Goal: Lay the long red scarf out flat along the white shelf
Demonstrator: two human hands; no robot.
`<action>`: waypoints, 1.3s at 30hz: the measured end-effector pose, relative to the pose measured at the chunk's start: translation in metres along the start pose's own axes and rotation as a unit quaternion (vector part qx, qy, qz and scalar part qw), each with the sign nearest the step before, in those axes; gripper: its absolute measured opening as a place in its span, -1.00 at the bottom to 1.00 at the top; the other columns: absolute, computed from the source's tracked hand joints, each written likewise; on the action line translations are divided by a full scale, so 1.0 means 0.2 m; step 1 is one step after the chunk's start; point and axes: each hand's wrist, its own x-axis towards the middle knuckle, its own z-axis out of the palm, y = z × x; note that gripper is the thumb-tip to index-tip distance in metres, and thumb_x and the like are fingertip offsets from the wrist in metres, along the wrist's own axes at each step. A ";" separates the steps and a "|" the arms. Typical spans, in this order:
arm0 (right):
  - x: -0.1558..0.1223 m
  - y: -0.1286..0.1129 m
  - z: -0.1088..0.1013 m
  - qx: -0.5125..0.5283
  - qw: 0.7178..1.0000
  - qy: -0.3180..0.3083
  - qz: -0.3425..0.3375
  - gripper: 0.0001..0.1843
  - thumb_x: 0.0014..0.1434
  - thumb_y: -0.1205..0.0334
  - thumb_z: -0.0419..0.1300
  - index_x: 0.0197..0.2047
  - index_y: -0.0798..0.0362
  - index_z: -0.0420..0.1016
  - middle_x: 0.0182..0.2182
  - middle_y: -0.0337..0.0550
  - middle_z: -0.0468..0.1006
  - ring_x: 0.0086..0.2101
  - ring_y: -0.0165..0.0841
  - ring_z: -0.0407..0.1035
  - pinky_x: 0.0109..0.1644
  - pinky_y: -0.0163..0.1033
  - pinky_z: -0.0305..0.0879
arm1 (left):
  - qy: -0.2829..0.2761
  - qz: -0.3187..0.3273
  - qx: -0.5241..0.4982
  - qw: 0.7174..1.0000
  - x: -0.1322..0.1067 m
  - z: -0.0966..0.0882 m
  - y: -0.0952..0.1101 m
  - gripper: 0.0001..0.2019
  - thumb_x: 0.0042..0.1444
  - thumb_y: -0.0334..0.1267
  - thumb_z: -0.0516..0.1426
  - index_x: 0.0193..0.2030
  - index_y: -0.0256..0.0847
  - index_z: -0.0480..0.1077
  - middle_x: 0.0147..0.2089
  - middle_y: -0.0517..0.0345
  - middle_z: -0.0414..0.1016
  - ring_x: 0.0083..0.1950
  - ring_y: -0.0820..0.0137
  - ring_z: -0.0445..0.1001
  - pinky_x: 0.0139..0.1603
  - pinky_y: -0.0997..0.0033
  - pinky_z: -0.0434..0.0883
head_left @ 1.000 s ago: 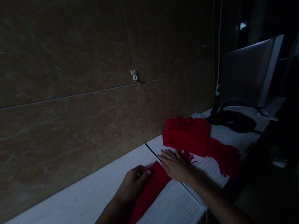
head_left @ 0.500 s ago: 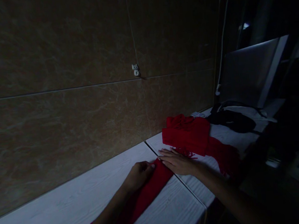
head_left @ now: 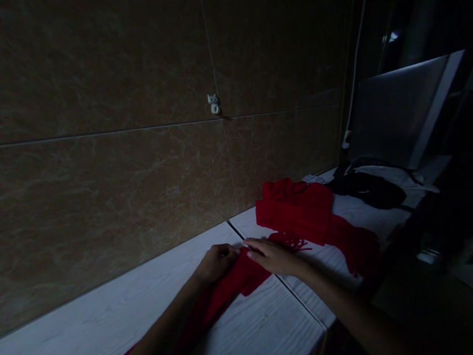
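Observation:
A long red scarf (head_left: 225, 284) lies along the white table, running from the bottom left up to both my hands. My left hand (head_left: 218, 261) is closed on its far end, with thumb and fingers pinching the upper edge. Over the same end rests my right hand (head_left: 274, 256), palm down with the fingers stretched out, their tips close to the left fingertips. A folded layer with a corner shows on the near side of the scarf. My left forearm hides part of the strip.
More red fringed cloth (head_left: 295, 208) lies bunched at the right, one part trailing toward the front edge. Behind it is a black item (head_left: 370, 188). A seam crosses the white table (head_left: 270, 324). The tiled wall (head_left: 139, 197) borders the back; a grey panel (head_left: 392, 114) stands far right.
My right hand has shifted slightly left, nearer my left hand. The scarf's end has moved a little, and a folded corner now shows on its near side.

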 end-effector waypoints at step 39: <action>-0.28 -0.17 0.08 -0.064 0.990 0.092 0.086 -0.17 -0.02 0.59 0.03 0.36 0.15 0.37 0.30 0.01 0.41 0.32 -0.17 0.23 0.53 0.14 -0.22 | -0.131 -0.125 -0.119 0.976 -0.14 -0.01 0.15 -0.46 -0.03 0.22 0.33 -0.26 -0.31 0.59 -0.30 0.03 0.67 -0.31 0.27 0.55 -0.20 0.33 0.45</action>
